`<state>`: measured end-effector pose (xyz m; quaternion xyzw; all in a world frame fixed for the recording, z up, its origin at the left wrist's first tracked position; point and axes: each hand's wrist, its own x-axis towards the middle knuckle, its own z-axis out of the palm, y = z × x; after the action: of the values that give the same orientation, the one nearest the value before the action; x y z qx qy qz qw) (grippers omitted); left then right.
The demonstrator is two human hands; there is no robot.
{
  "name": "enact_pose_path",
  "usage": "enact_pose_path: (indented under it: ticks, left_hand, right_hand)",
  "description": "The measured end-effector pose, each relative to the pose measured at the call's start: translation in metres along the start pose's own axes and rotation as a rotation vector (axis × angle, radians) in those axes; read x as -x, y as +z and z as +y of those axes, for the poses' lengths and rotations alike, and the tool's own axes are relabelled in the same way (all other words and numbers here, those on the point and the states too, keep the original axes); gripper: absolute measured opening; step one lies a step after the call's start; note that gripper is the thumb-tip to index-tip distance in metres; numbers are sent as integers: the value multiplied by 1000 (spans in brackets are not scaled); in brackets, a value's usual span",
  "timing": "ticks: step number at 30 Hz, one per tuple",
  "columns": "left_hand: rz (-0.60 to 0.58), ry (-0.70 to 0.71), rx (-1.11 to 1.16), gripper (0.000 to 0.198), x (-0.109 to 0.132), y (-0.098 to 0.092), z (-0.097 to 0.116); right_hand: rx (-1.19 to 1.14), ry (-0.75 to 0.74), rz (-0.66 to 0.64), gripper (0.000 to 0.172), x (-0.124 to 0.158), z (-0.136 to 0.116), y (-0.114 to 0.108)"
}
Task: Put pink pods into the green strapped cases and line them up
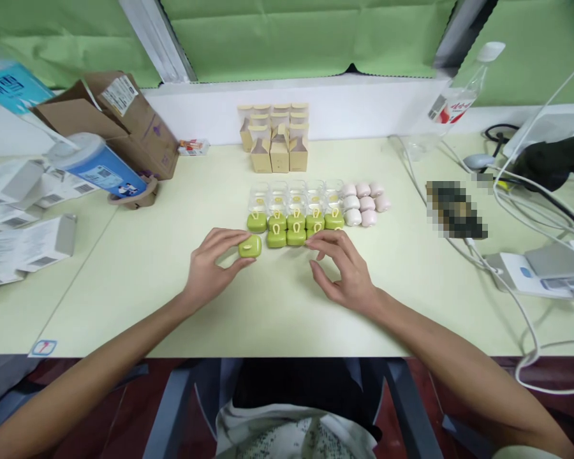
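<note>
My left hand (215, 264) pinches a small glossy green case (250, 246) with a pale yellow loop on it, between thumb and fingers just left of the other cases. Matching green cases (277, 237) stand in two rows on the table, each with a yellow loop. Over the right end of the front row is my right hand (344, 271), thumb and fingers apart and nothing between them. Its fingertips partly cover the cases there; whether they touch one I cannot tell. Clear plastic boxes (297, 191) line up behind the green rows, and several pale pink and white rounded pieces (366, 204) sit to the right.
Open small cardboard boxes (280, 150) stand at the back wall. At left are a large brown carton (148, 127), a blue tub (108, 172) and white boxes (43, 245). At right are a blurred dark object (456, 210), a plastic bottle (452, 108) and white cables (516, 296).
</note>
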<state>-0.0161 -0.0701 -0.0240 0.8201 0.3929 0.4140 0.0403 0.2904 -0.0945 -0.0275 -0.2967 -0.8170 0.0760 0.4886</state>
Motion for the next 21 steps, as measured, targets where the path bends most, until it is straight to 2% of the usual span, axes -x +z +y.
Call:
enact_pose_path:
  ticks: [4,13,21]
  left_hand:
    - [15,-36,-24,38,10,12,-15]
    - [28,51,-82,42,1,23,-16]
    - [76,20,-73,34,5,28,-19]
  right_hand:
    - [3,-2,-17,49,2,1,1]
    - [15,-1,-28,42,4,6,0]
    - [43,-12,-48,39,7,7,1]
